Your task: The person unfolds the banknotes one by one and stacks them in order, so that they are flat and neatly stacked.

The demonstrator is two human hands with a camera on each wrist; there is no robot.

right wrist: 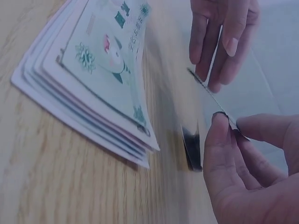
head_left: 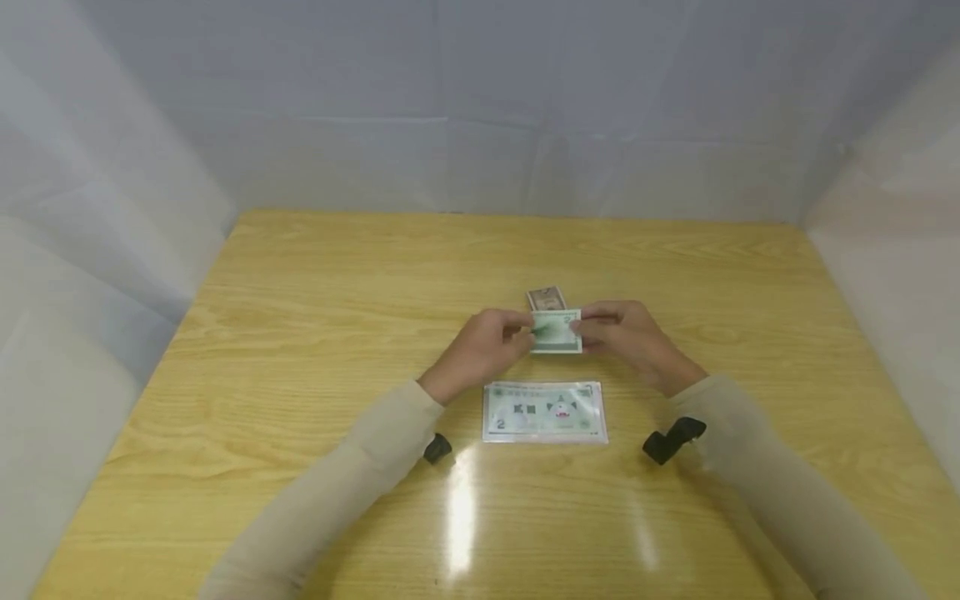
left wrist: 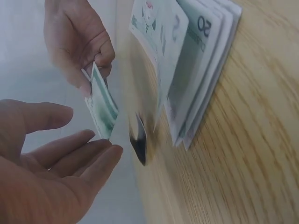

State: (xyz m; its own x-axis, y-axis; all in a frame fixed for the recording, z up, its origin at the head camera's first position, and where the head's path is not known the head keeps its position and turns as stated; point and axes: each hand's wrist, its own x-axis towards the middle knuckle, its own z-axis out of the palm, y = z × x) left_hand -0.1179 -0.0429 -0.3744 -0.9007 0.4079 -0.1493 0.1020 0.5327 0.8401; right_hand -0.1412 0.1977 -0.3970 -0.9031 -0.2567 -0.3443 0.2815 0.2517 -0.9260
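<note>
A green play banknote (head_left: 555, 333) marked 2, apparently folded, is held above the table. My right hand (head_left: 630, 342) pinches its right end between thumb and fingers. At the other end is my left hand (head_left: 483, 346), its thumb apart from its extended fingers (left wrist: 88, 156). Those fingertips lie close to the note's edge; whether they touch it, I cannot tell. Nearer to me lies a stack of larger play banknotes (head_left: 545, 414), a green 2 on top. In the left wrist view, that top note lifts at one end above a note marked 20.
A small brown note (head_left: 546, 297) lies on the table just beyond the hands, bent up in the wrist views. The wood-grain table (head_left: 300, 350) extends to both sides. White sheeting (head_left: 480, 150) stands behind it and at the sides.
</note>
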